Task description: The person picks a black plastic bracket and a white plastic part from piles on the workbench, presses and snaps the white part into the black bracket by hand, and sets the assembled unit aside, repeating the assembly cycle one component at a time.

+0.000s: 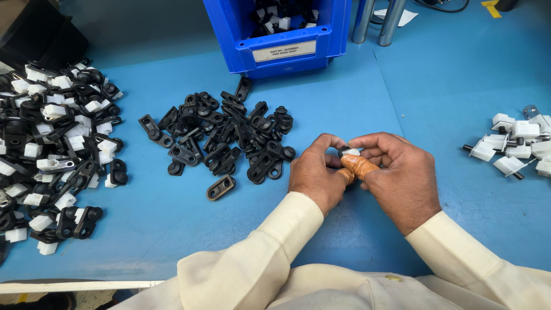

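Cream sleeves (pixel 275 247) are seen at the bottom edge, running up to two hands brought together over the blue table (pixel 356 97). A small part, white on top with a dark edge (pixel 350 152), is pinched between the fingertips of both hands, just above the table surface and near the middle of the view, slightly right. The left hand (pixel 314 175) is closed on the part from the left, with thumb and forefinger curled round it. The right hand (pixel 399 172) is closed on it from the right; its thumb is wrapped in orange-brown tape (pixel 359 165), and this taped thumb is pressed against the part from below. Most of the part is hidden by the fingers, so its full shape cannot be told.

Just to the left of the hands a loose pile of black plastic brackets (pixel 229 135) is spread on the table, with one bracket (pixel 220 187) lying apart at its near edge. Farther left, a larger heap of black-and-white assembled pieces (pixel 54 149) is laid out to the table's edge. At the right edge a small cluster of white clips on dark pins (pixel 513 146) is seen, well apart from the hands. A blue bin (pixel 281 43) holding more black and white parts is stood at the far side, beyond the bracket pile.
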